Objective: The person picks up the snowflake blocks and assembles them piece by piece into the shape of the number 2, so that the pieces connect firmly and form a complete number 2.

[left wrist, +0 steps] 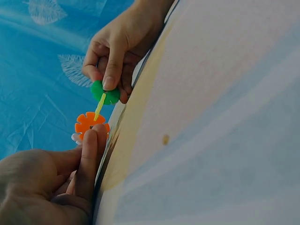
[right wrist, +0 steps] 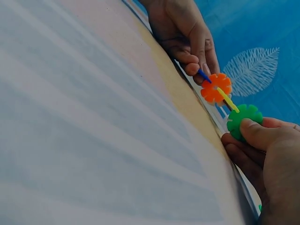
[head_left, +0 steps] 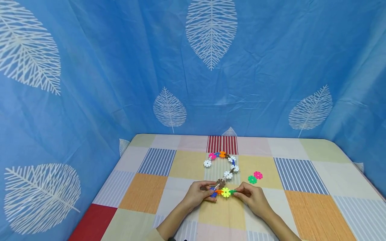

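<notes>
A chain of interlocking plastic flower discs curves over the table in the head view, with white discs (head_left: 228, 175) along it and a brown disc (head_left: 220, 183) near the hands. At its near end, my left hand (head_left: 197, 194) grips a blue disc (head_left: 213, 192). An orange disc (right wrist: 216, 89) is joined to the blue one, followed by a yellow disc (head_left: 226, 192). My right hand (head_left: 251, 197) pinches a green disc (right wrist: 244, 121) between thumb and fingers, and the yellow disc's edge meets it. In the left wrist view, fingertips cover part of the orange disc.
Two loose discs, one pink (head_left: 258, 175) and one green (head_left: 252, 179), lie right of the chain. A patchwork cloth (head_left: 150, 192) covers the table. Blue curtains (head_left: 256, 67) with white leaf prints rise behind it and at both sides.
</notes>
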The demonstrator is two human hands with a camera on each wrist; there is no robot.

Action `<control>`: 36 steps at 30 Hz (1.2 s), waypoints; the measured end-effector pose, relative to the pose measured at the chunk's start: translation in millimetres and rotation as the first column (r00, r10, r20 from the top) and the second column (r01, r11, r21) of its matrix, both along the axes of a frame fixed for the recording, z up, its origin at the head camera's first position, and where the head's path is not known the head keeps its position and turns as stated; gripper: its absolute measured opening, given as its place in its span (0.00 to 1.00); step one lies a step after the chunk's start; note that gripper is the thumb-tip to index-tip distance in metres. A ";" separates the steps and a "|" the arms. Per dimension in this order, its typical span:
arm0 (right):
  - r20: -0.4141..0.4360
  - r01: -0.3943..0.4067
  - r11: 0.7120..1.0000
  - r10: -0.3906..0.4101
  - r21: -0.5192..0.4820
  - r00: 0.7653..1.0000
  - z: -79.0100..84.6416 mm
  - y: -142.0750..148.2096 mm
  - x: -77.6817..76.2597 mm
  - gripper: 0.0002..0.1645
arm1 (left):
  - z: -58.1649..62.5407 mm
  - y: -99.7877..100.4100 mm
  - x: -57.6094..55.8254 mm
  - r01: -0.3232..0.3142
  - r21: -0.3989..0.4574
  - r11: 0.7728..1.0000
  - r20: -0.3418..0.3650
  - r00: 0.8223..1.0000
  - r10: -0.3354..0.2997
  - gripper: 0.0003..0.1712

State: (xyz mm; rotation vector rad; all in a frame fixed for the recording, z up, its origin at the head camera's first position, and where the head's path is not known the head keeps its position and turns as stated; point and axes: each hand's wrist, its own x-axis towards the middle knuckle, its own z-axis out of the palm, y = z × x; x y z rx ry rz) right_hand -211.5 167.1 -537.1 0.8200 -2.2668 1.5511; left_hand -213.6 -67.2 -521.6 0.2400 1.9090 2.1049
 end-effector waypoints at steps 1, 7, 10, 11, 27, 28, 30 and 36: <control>-0.015 -0.001 1.000 0.002 0.007 1.000 0.2 -0.5 -0.1 0.11 | -0.3 -0.1 0.0 -0.002 -0.008 1.000 -0.008 1.000 0.002 0.19; -0.093 -0.006 1.000 0.008 0.017 0.996 14.4 -6.8 6.7 0.13 | 0.2 -0.9 0.0 -0.002 -0.031 1.000 -0.031 1.000 0.001 0.19; -0.087 -0.012 1.000 0.014 0.016 0.996 25.2 -10.0 11.4 0.11 | 0.2 -1.6 -0.4 -0.006 -0.018 1.000 -0.029 1.000 0.005 0.19; -0.086 -0.010 1.000 0.011 0.018 0.996 27.2 -10.5 12.2 0.11 | 0.1 -1.8 -0.4 -0.009 -0.012 1.000 -0.030 1.000 0.009 0.19; -0.163 0.299 0.951 -0.282 0.085 0.945 -0.5 10.7 -9.8 0.08 | -2.7 3.8 -0.1 -0.035 -0.051 0.998 -0.098 0.995 0.030 0.17; -0.174 0.365 0.926 -0.346 0.094 0.922 -0.5 14.2 -12.4 0.09 | -2.6 3.8 -0.1 -0.035 -0.052 0.998 -0.101 0.994 0.030 0.17; -0.182 0.470 0.873 -0.446 0.127 0.877 -0.2 21.2 -16.6 0.11 | -1.4 3.4 0.7 -0.035 -0.054 0.998 -0.102 0.994 0.029 0.16; -0.118 0.525 0.804 -0.513 0.280 0.850 0.6 33.1 -18.2 0.17 | -1.1 3.1 1.3 -0.032 -0.059 0.998 -0.115 0.993 0.025 0.15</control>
